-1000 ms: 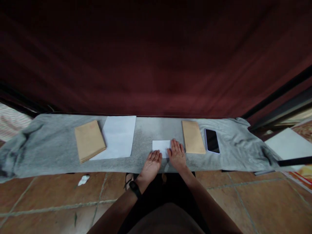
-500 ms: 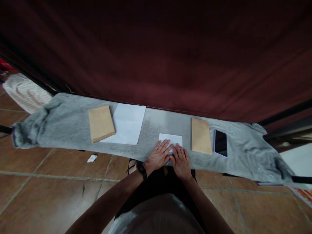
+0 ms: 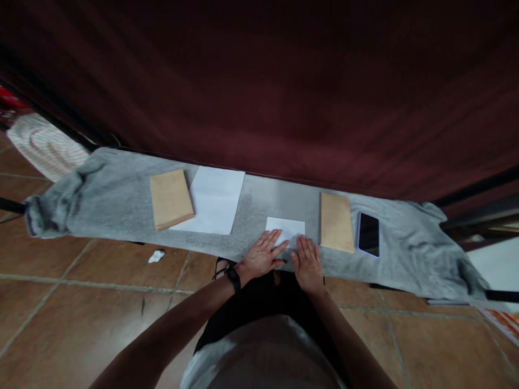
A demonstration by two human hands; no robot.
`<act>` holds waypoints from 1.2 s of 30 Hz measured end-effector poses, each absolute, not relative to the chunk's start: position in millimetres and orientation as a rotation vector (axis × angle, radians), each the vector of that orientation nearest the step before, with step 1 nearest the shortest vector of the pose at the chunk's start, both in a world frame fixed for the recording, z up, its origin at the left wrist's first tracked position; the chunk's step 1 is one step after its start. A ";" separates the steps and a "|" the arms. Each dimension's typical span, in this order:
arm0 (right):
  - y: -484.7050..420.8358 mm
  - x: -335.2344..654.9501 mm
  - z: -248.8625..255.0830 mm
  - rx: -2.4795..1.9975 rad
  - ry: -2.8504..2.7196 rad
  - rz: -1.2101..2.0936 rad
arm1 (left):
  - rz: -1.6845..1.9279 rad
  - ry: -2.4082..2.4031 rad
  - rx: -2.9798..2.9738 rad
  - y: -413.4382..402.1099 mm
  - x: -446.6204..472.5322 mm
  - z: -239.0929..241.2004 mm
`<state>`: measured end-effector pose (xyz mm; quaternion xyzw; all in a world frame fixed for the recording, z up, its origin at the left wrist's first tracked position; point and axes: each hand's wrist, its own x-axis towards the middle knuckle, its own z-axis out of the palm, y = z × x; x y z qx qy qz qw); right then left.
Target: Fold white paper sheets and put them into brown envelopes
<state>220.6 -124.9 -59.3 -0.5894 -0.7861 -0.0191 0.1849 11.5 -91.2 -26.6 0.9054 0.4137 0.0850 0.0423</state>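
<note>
A small white rectangle of paper [image 3: 286,227], apparently folded, lies flat on the grey cloth near the front edge. My left hand [image 3: 261,254] rests open with its fingers stretched over the paper's left and lower part. On the right, my right hand [image 3: 308,265] lies flat too, fingertips at the paper's lower right corner. Both palms face down and hold nothing. To the right of the paper is a brown envelope [image 3: 337,221]. The paper's near edge is partly hidden by my fingers.
A stack of brown envelopes [image 3: 172,199] overlaps a larger white sheet [image 3: 217,200] on the left. A phone [image 3: 368,234] lies right of the single envelope. Grey cloth [image 3: 113,210] covers the narrow bench, and a dark red curtain [image 3: 275,119] hangs behind it.
My right hand has slid right, away from the left hand, so a gap shows between them. The left thumb has spread. The view has shifted slightly; the paper stays flat.
</note>
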 end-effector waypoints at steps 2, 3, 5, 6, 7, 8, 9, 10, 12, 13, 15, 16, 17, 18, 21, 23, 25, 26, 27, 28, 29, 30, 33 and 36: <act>-120.7 214.6 -56.9 -1.619 -2.262 -0.010 | 0.258 1.271 2.776 -90.4 11.6 -27.3; -119.4 211.9 -56.0 -1.606 -2.289 0.003 | 0.259 1.272 2.780 -89.9 11.5 -28.0; -118.4 208.3 -55.1 -1.615 -2.315 0.000 | 0.266 1.273 2.786 -89.3 10.8 -30.0; -118.8 207.8 -55.2 -1.633 -2.315 -0.010 | 0.275 1.279 2.786 -89.5 10.4 -31.4; -119.7 208.1 -55.3 -1.653 -2.307 -0.019 | 0.287 1.293 2.783 -90.0 9.9 -32.8; -120.8 209.0 -55.5 -1.674 -2.294 -0.026 | 0.302 1.317 2.777 -90.9 9.6 -34.3; -122.0 210.4 -55.4 -1.691 -2.284 -0.029 | 0.320 1.349 2.766 -92.1 9.6 -35.7; -123.2 211.8 -55.1 -1.704 -2.275 -0.028 | 0.339 1.383 2.752 -93.4 9.9 -36.8; -124.0 213.7 -53.0 -1.720 -2.256 -0.022 | 0.373 1.449 2.720 -95.1 12.5 -37.6; -123.2 213.8 -51.2 -1.722 -2.246 -0.016 | 0.384 1.478 2.702 -94.8 15.0 -37.1; -117.6 212.0 -46.3 -1.718 -2.223 0.003 | 0.396 1.532 2.665 -90.5 22.9 -34.5; -112.6 210.2 -43.6 -1.715 -2.210 0.017 | 0.400 1.550 2.650 -86.4 28.1 -32.8; -106.3 208.1 -41.3 -1.712 -2.200 0.032 | 0.404 1.565 2.636 -81.0 33.6 -31.2; -99.0 205.9 -39.5 -1.711 -2.194 0.046 | 0.405 1.573 2.625 -74.7 39.2 -30.1; -76.1 201.0 -39.9 -1.740 -2.191 0.064 | 0.385 1.588 2.591 -54.9 51.5 -31.7; -65.0 200.5 -44.7 -1.770 -2.193 0.044 | 0.365 1.598 2.579 -45.5 52.8 -37.2; -59.5 201.7 -50.7 -1.783 -2.195 0.014 | 0.378 1.616 2.582 -41.1 48.6 -44.4; -58.7 202.5 -53.5 -1.784 -2.194 0.000 | 0.394 1.630 2.584 -40.7 45.1 -47.8; -58.7 203.2 -55.7 -1.787 -2.186 -0.013 | 0.410 1.647 2.584 -41.0 41.1 -50.7; -59.4 203.7 -57.4 -1.795 -2.172 -0.026 | 0.423 1.667 2.580 -41.7 36.9 -53.0; -60.3 204.0 -58.6 -1.807 -2.154 -0.038 | 0.431 1.684 2.577 -42.8 32.5 -54.5; -61.4 204.3 -59.3 -1.820 -2.137 -0.051 | 0.434 1.694 2.576 -43.8 28.3 -55.2; -64.0 206.2 -59.7 -1.846 -2.101 -0.078 | 0.439 1.720 2.572 -47.2 17.0 -54.2; -66.0 209.9 -59.2 -1.852 -2.089 -0.091 | 0.449 1.756 2.551 -51.8 8.8 -51.6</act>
